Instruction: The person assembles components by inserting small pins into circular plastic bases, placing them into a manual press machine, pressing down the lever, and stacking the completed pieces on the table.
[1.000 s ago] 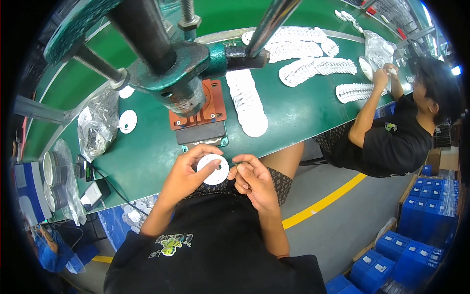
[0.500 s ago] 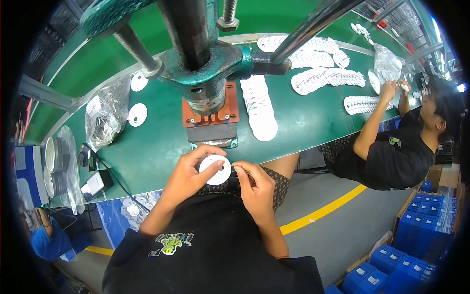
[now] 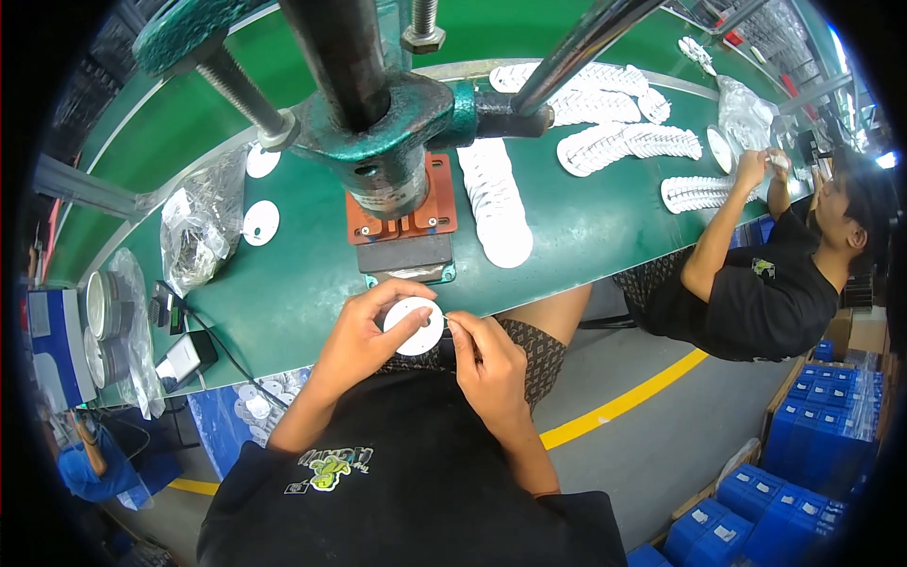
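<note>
A round white disc (image 3: 431, 335) with a hole in it is gripped at its left side by my left hand (image 3: 357, 338), the thumb lying across its face near the hole. My right hand (image 3: 491, 364) is closed in a pinch at the disc's right edge. Something thin and tiny shows at those fingertips, too small to name. Just beyond my hands stands a green metal press (image 3: 378, 142) over an orange fixture block (image 3: 436, 203). To its right, overlapping white discs (image 3: 505, 241) form a long row on the green table (image 3: 302, 283).
Two loose discs, one being the nearer disc (image 3: 261, 223), lie left of the press beside a clear plastic bag (image 3: 194, 236) of small parts. A co-worker (image 3: 756, 283) sits at the right, near more disc rows (image 3: 628, 146). Blue boxes (image 3: 812, 435) are stacked at lower right.
The view has shifted slightly, so the press appears a little further left. My right fingers have drawn closer together at the disc's edge; my left hand keeps its hold.
</note>
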Tool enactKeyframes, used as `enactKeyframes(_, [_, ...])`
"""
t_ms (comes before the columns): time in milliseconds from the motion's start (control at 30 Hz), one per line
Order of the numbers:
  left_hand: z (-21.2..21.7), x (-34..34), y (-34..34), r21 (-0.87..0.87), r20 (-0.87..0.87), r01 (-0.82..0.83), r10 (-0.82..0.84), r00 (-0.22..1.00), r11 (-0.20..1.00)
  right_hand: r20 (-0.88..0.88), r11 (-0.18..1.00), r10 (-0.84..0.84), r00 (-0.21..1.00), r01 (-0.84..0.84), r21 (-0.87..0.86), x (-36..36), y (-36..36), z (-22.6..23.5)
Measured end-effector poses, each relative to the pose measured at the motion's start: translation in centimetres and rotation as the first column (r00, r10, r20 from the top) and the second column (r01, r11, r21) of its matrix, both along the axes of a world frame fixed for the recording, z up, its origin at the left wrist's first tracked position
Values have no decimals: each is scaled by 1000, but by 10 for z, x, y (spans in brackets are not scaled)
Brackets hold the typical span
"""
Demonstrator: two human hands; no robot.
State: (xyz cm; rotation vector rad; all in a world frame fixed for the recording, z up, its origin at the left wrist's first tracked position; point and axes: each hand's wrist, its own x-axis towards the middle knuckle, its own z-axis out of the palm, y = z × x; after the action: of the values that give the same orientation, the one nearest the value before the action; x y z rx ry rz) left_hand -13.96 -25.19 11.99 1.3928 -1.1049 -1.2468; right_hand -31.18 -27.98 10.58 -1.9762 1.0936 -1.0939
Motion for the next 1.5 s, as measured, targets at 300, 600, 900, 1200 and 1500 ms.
enactKeyframes(300, [2,-4,-1,-6,-16,4,-4,1000,1000,-18,999,-29,999,30,35,-3,4,6])
enactKeyframes(600, [4,-4,0,19,36,8,-9,999,1000,-63,999,-28,998,26,-34,-2,6,3])
enactKeyframes(900, [16,-8,4,-80,422,105,-62,905,991,-347,996,55,936,-75,-44,-3,13,12])
enactKeyframes(1200, [0,2,2,56,31,120,-122,992,991,-246,996,90,965,-93,-2,-8,11,14])
enactKeyframes(1500, [-8,11,0,85,-247,69,-46,968,994,267,790,44,963,-197,581,-19,5,13])
